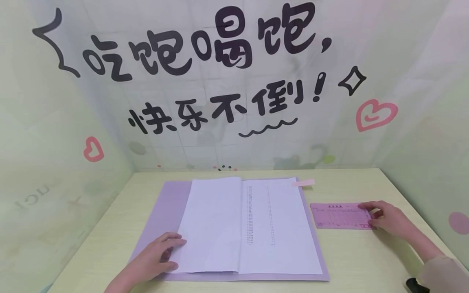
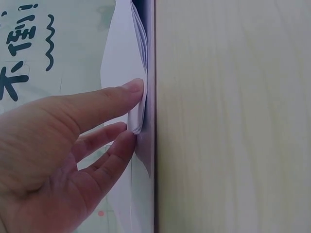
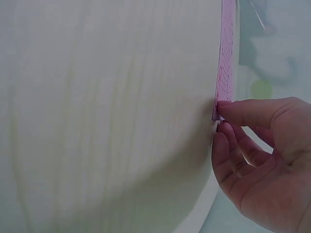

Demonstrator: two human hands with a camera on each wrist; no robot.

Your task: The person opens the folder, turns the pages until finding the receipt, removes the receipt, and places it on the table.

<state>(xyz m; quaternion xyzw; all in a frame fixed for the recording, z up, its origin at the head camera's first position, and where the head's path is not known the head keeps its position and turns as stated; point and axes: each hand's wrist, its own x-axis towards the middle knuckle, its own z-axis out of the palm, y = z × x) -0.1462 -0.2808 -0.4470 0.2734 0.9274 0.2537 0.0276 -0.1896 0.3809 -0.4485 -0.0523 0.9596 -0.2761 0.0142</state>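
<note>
A booklet of white pages [image 1: 214,228] lies open on a purple folder [image 1: 172,203]. Its left page looks blank, while the right page [image 1: 286,228] carries printed columns. At the left edge, my left hand [image 1: 154,256] pinches the white pages [image 2: 138,63]; in the left wrist view the thumb lies over them and the fingers meet their edge. To the right of the folder, a pink printed slip [image 1: 337,215] rests on the table. My right hand [image 1: 390,219] grips the slip's right end between thumb and fingers, as the right wrist view also shows.
A pale pink tab [image 1: 304,183] sticks out from the booklet's upper right corner. The light wooden table [image 1: 271,287] is bordered by printed fabric walls [image 1: 234,150] at the back and sides. Something black [image 1: 417,285] shows near the right sleeve.
</note>
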